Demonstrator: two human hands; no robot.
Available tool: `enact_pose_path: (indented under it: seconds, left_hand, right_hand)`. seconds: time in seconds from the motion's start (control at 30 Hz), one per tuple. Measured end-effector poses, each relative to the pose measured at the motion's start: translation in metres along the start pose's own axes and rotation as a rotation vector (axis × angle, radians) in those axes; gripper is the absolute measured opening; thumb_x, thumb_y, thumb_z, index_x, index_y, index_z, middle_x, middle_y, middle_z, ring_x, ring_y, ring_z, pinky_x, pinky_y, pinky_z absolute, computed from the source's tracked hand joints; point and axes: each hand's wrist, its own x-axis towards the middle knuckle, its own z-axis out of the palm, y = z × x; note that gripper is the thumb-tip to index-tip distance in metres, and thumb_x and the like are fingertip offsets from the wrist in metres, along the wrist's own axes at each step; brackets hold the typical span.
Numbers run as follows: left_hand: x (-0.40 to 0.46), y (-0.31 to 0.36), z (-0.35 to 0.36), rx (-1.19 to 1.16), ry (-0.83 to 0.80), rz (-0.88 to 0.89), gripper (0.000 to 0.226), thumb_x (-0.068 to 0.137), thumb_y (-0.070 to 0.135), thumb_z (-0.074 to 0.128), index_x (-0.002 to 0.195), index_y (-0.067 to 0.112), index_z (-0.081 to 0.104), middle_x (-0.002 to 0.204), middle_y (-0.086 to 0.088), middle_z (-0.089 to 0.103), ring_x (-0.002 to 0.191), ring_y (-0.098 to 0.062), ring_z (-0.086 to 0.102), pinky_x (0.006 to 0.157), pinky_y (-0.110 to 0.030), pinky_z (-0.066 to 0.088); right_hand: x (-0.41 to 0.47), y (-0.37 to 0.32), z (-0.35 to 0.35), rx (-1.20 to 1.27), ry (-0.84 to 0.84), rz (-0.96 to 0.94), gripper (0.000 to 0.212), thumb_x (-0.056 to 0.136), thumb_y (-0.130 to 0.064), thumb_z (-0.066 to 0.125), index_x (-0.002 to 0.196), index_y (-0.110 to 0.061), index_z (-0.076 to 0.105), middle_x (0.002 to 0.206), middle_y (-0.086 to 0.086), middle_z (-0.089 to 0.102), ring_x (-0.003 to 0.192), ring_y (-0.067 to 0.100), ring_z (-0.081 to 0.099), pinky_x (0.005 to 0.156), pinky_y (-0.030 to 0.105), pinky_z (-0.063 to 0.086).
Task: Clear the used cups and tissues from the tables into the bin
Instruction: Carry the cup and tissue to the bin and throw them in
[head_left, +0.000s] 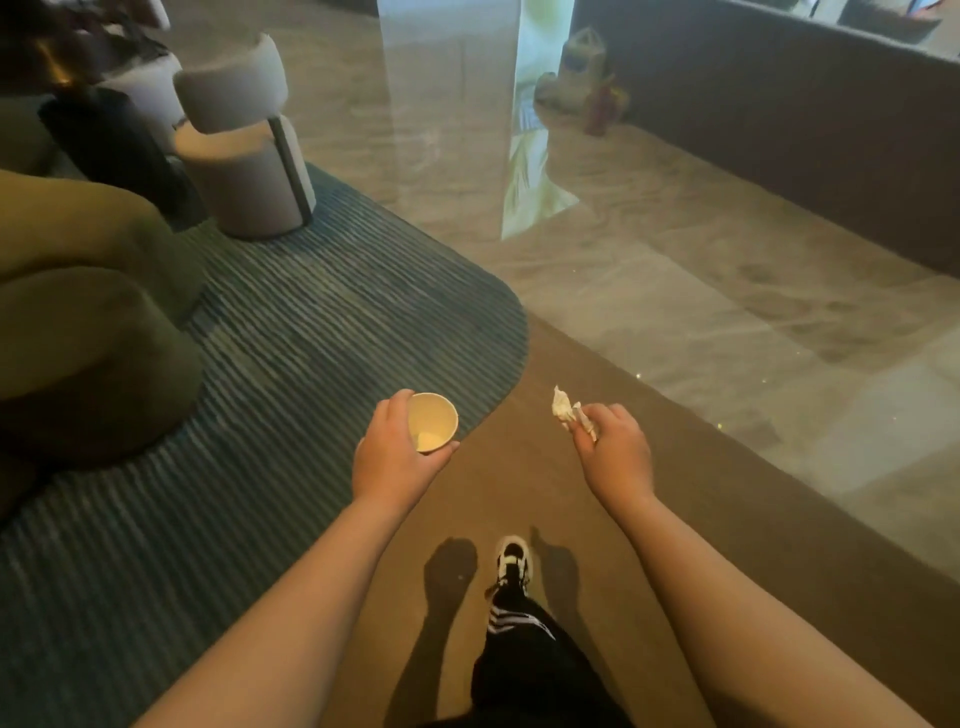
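Empty tan paper cup upright; crumpled white tissue well apart rightward.

The left hand covers the near wall of the cup; only its rim and inside show. Most of the tissue is buried in the right hand, one crumpled end sticking out. The sofa runs off the left edge. Both arms are cut by the bottom edge. One shoe shows; the other is hidden. Blurred things by the far wall may be bags and a bottle.
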Motion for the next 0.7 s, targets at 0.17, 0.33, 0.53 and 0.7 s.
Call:
enact_pose_path:
  seconds: [0.17,0.33,0.53,0.7]
  left_hand:
    - [0.196,0.030,0.022,0.005,0.044,-0.071,0.081,0.069,0.051,0.076,0.133,0.019,0.038,0.128,0.000,0.046,0.111,-0.023,0.051,0.088,-0.041,0.047]
    - [0.350,0.044,0.035,-0.002,0.087,-0.133,0.083,0.068,0.051,0.077,0.133,0.018,0.038,0.130,-0.001,0.046,0.113,-0.025,0.050,0.089,-0.040,0.045]
    - [0.537,0.022,0.068,-0.019,0.122,-0.147,0.080,0.068,0.049,0.077,0.131,0.017,0.039,0.127,-0.002,0.047,0.110,-0.023,0.050,0.087,-0.039,0.045]
    - [0.727,-0.010,0.085,-0.026,0.140,-0.188,0.076,0.067,0.048,0.078,0.127,0.021,0.040,0.125,0.000,0.048,0.107,-0.023,0.051,0.082,-0.035,0.041]
  right_hand:
    - [0.209,-0.021,0.008,-0.026,-0.029,-0.071,0.023,0.093,-0.027,0.056,0.110,-0.016,0.065,0.091,-0.005,0.051,0.083,0.014,0.047,0.062,0.024,0.030]
    - [0.371,-0.046,0.030,-0.037,-0.075,-0.135,0.024,0.093,-0.031,0.051,0.110,-0.019,0.064,0.100,-0.003,0.059,0.086,0.008,0.046,0.071,0.025,0.036]
    - [0.568,-0.073,0.095,-0.015,-0.176,-0.134,0.024,0.092,-0.030,0.054,0.110,-0.017,0.065,0.105,0.003,0.060,0.092,0.018,0.053,0.076,0.030,0.040]
    - [0.750,-0.119,0.165,-0.029,-0.160,-0.185,0.023,0.092,-0.031,0.055,0.108,-0.018,0.066,0.103,0.004,0.062,0.086,0.018,0.055,0.068,0.030,0.042]
